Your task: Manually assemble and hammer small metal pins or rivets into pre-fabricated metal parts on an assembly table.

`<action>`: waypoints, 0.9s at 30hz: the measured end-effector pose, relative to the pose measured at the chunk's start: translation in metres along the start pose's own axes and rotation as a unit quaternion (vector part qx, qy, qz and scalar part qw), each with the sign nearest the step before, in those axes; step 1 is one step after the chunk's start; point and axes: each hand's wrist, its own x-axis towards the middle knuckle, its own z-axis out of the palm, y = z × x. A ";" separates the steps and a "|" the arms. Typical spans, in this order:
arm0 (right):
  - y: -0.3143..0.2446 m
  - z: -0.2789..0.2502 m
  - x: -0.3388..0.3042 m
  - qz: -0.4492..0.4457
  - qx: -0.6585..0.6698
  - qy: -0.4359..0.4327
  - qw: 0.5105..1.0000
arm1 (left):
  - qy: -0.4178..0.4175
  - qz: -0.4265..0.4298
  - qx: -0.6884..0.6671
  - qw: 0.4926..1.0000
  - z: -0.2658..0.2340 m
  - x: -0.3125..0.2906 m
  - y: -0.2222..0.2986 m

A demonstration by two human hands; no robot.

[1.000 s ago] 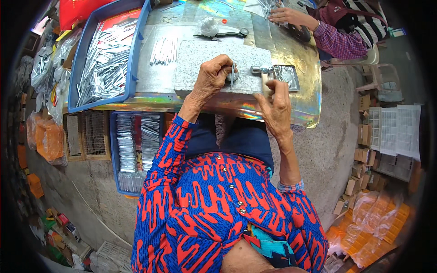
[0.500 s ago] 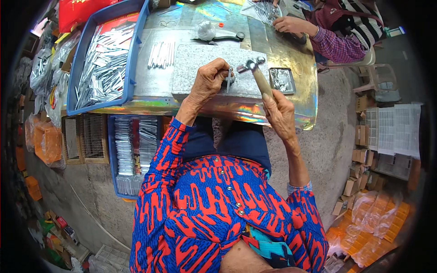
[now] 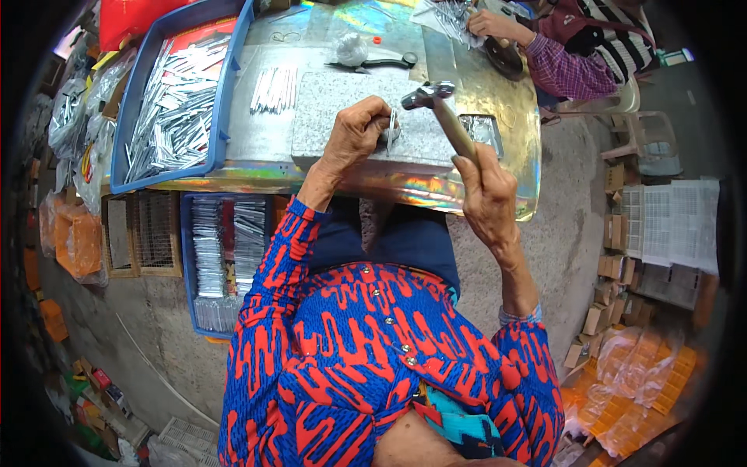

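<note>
My right hand point(image 3: 492, 194) is wrapped round the wooden handle of a hammer point(image 3: 454, 131), its metal head raised over the right part of a grey speckled stone block point(image 3: 331, 97). My left hand point(image 3: 356, 138) pinches a thin silvery metal rod point(image 3: 391, 131) at the block's near side. Beside those fingertips sits a small dark piece, mostly hidden, whose kind I cannot make out. Left of the block, a row of similar metal rods point(image 3: 274, 90) lies on the table. A small square metal tray point(image 3: 499, 138) rests to the block's right, partly behind the hammer handle.
A blue crate point(image 3: 220, 117) full of loose metal rods stands at the table's left; another blue crate point(image 3: 189, 265) holds stacked rods below. Behind the block lie a black-handled tool point(image 3: 389, 62) and a clear plastic ball point(image 3: 352, 50). A co-worker's hand point(image 3: 490, 27) handles rods at far right.
My right hand has shifted slightly right, and the hammer head has tilted and come up a little. My left hand keeps its place with the rod. The co-worker's hand has moved slightly away.
</note>
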 end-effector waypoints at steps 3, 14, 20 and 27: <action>0.005 0.003 -0.003 0.061 0.067 0.024 0.996 | 0.004 -0.008 -0.024 1.000 -0.001 -0.001 0.006; 0.044 0.031 -0.042 0.387 0.411 -0.107 0.818 | 0.029 -0.068 -0.092 0.993 -0.001 0.003 0.008; 0.031 0.016 -0.019 0.190 -0.131 -0.127 0.965 | 0.062 -0.160 -0.283 0.944 -0.009 0.006 0.020; -0.005 0.041 0.036 0.003 0.212 0.047 0.976 | 0.004 -0.215 -0.356 0.909 -0.002 -0.003 0.037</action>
